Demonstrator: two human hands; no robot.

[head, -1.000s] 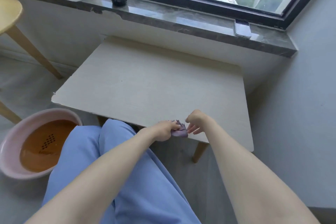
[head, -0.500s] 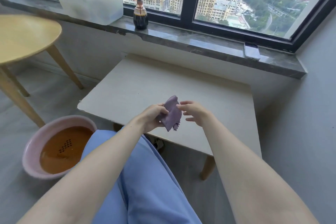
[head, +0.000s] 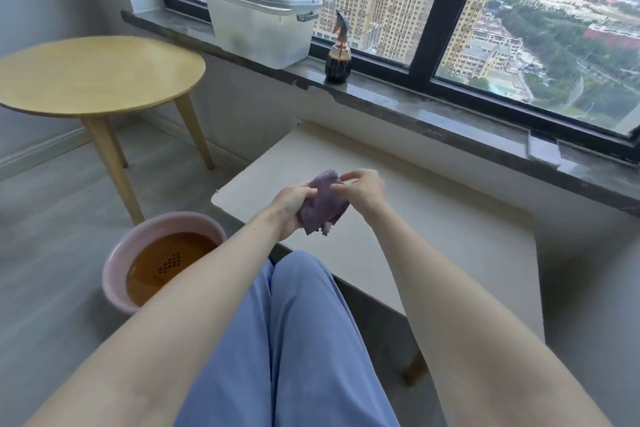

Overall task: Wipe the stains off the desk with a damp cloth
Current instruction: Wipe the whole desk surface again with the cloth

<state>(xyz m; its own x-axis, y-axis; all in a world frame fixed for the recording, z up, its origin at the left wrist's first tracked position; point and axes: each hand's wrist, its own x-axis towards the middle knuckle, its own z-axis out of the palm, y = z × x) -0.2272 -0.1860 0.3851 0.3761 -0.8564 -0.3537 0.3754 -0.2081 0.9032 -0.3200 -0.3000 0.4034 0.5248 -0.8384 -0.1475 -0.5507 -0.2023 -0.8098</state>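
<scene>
The left hand [head: 291, 204] has its fingers curled round one side of the purple cloth [head: 323, 208], and the right hand [head: 363, 189] pinches its upper edge between thumb and fingertips. Both hold the cloth up over the near left part of the desk [head: 433, 236], and it seems to hang clear of the top. The cloth looks small, light and limp, with a ragged corner hanging down. It should fold or bunch any way it is pressed, and if damp it should cling rather than slip. A flat palm over a folded pad would likely wipe better than a fingertip pinch.

The window [head: 436, 10] fills the far side of the room (tower blocks and trees beyond). Below it runs a dark stone sill [head: 398, 104], and the floor [head: 52, 218] is grey. The desk is pale, smooth and matte, pushed up under the sill. I can make out no stains on it from here. To its left stands a round wooden table [head: 97, 74]. On the sill are a lidded plastic box [head: 259, 31], a dark spray bottle [head: 337, 61] and, far right, a phone [head: 543, 149]. A pink basin [head: 114, 260] of brownish water sits on the floor beside the left knee.
</scene>
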